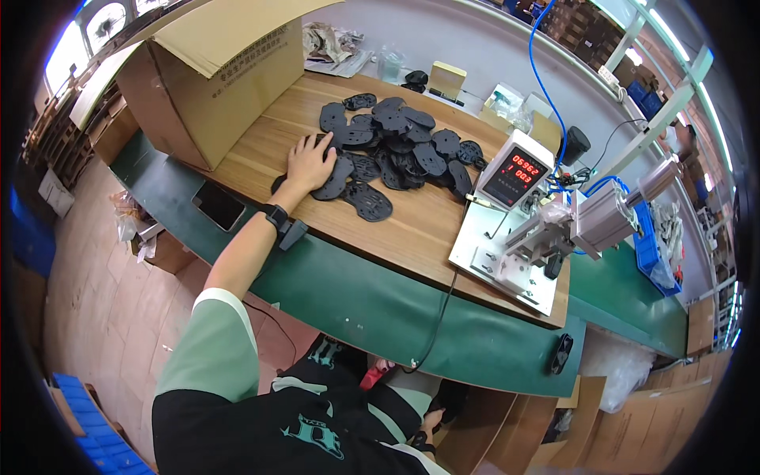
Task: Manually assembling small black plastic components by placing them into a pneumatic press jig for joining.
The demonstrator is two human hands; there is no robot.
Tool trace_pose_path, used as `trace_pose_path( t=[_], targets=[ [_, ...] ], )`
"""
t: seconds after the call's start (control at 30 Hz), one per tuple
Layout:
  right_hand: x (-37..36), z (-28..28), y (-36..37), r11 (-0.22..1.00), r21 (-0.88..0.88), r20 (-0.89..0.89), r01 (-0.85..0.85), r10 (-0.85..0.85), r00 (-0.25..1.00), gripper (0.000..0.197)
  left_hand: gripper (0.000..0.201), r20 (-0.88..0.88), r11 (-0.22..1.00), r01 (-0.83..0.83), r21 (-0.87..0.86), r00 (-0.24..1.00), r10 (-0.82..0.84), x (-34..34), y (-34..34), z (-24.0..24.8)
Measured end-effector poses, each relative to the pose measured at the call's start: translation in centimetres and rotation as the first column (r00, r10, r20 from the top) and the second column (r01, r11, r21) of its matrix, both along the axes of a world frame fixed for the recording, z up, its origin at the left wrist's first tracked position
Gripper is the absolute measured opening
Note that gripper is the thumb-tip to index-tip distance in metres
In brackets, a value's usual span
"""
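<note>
My left hand (310,165) reaches onto the left edge of a heap of flat black plastic shells (404,142) on the wooden board. Its fingers are apart and lie over the nearest shells; none is lifted. Low in the view, beside my lap and under the bench edge, is my right hand (432,419). A dark object (451,398) is right by it, but its fingers are mostly hidden, so I cannot make out a grip.
A large open cardboard box (214,95) stands left of the heap. To the right is a metal press (546,245) with a red-digit display (514,174). A phone (219,206) lies on the green bench (348,299); a small black object (561,354) lies near its right end.
</note>
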State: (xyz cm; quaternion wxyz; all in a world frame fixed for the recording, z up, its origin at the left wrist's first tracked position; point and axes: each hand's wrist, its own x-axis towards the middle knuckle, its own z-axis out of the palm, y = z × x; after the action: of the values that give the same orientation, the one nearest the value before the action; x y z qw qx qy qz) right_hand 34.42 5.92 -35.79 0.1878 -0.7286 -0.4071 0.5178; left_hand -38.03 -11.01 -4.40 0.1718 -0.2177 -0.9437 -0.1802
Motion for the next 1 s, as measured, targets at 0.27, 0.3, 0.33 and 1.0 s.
trace_pose_path(
  t=[0.27, 0.3, 0.33, 1.0],
  targets=[
    [0.8, -1.0, -0.2, 0.997, 0.007, -0.025, 0.080, -0.080, 0.996, 0.063, 0.067, 0.119, 0.998, 0.065, -0.007, 0.991, -0.064, 3.8, 5.9, 3.6],
    [0.5, -1.2, -0.3, 0.996, -0.002, -0.020, 0.087, -0.087, 0.996, 0.064, 0.067, 0.057, 0.998, 0.066, -0.013, 0.996, -0.066, 2.4, 5.7, 4.7],
    [0.3, -1.4, -0.6, 0.996, -0.013, -0.009, 0.091, -0.091, 0.996, 0.064, 0.066, 0.002, 0.998, 0.061, -0.023, 0.998, -0.061, 0.9, 5.1, 5.6],
    [0.8, -3.5, -0.7, 0.985, -0.026, 0.030, 0.171, -0.170, 0.985, 0.058, 0.072, 0.478, 0.911, -0.021, -0.411, 0.846, 0.235, -17.2, 13.6, 3.8]
  ],
)
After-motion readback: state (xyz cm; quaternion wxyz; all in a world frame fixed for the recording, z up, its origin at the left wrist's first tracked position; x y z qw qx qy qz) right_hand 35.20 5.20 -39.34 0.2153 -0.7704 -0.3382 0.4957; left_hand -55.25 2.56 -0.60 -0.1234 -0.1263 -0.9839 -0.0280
